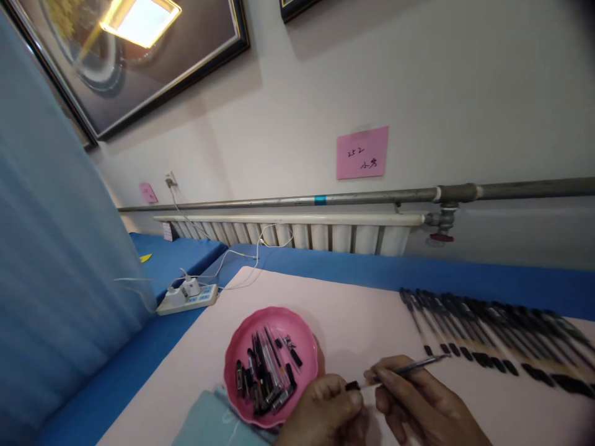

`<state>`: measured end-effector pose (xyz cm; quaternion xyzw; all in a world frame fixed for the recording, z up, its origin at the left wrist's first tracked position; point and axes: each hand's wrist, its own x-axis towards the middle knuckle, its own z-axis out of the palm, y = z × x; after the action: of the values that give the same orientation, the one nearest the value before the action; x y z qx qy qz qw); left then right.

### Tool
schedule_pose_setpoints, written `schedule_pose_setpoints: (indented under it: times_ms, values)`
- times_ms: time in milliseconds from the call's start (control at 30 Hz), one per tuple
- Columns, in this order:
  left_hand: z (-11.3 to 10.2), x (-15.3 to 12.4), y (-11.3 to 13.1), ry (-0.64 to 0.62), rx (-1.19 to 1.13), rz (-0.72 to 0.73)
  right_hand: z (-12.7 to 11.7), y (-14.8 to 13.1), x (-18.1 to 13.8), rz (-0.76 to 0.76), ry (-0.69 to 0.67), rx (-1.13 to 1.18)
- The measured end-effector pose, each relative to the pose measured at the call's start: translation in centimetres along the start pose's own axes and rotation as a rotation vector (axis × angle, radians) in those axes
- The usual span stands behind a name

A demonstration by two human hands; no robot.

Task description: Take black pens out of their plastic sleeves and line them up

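My left hand sits at the bottom edge, fingers pinched on a small black pen part. Just to its right, my right hand is closed round a thin pen refill that points up and to the right. The small part and the refill's end meet between the two hands. Left of my hands stands a pink scalloped dish holding several black and clear pen parts. A long row of several assembled black pens lies on the pink sheet to the right.
A white power strip with plugged chargers and cables lies on the blue table cover at the left. A radiator and a metal pipe run along the wall behind. A light blue cloth lies by the dish.
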<state>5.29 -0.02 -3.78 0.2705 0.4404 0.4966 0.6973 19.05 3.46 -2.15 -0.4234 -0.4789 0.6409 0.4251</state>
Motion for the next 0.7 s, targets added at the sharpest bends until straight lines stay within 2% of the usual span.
schedule_pose_setpoints:
  times_ms: [67,267,433,533,700]
  values:
    - [0.1,0.0,0.1,0.005,0.007,0.012,0.0,-0.1,0.1,0.001,0.005,0.046]
    - [0.2,-0.2,0.3,0.025,-0.061,-0.071,0.1,-0.5,-0.2,0.016,-0.031,0.064]
    - [-0.6,0.0,0.1,-0.061,-0.062,0.011,0.1,-0.5,-0.2,0.036,-0.03,0.084]
    - [-0.7,0.1,-0.1,-0.05,-0.044,0.042,0.0,-0.3,0.0,0.038,-0.03,0.11]
    - [-0.4,0.2,0.0,-0.118,-0.014,-0.078,0.0,0.1,-0.1,0.044,-0.048,0.061]
